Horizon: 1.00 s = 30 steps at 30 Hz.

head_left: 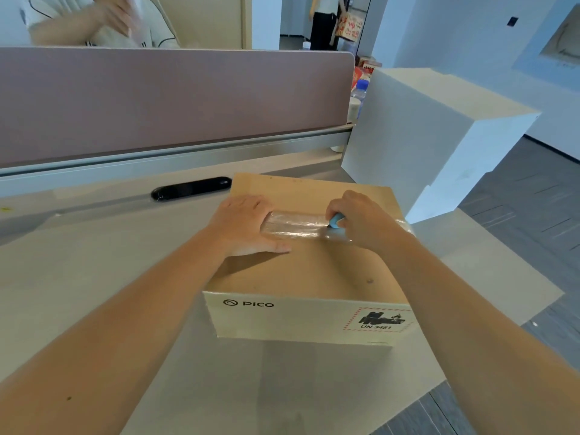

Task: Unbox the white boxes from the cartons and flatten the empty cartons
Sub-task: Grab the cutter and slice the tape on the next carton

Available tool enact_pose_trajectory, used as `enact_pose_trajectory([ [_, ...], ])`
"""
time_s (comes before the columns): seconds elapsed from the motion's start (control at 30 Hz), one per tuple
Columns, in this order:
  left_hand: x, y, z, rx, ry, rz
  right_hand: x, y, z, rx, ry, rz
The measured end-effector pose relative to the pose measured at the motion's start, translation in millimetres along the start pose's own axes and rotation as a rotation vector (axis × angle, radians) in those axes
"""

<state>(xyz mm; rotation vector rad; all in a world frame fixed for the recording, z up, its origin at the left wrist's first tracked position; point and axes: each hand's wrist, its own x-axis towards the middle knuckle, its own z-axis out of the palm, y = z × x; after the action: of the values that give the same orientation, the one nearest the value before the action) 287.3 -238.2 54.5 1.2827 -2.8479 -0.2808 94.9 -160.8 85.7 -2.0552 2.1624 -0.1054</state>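
On the worktop (94, 277), left hand (248, 227) lies flat steadying the carton (301, 271); right hand (361, 221) grips a blue cutter (337, 220). I'd slice the tape (295, 226) shallow, away from those fingers.

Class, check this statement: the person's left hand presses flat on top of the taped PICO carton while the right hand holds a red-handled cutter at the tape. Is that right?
Not quite. In the head view, the cutter has a light blue handle, not a red one. The rest stands: the left hand presses flat on top of the PICO carton, and the right hand holds the cutter at the tape.
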Motion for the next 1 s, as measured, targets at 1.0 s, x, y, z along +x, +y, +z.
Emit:
enact_pose_trajectory([
  [1.0,40,114,15,0.161,-0.029,-0.059,-31,84,-2,0.06,0.08,0.023],
])
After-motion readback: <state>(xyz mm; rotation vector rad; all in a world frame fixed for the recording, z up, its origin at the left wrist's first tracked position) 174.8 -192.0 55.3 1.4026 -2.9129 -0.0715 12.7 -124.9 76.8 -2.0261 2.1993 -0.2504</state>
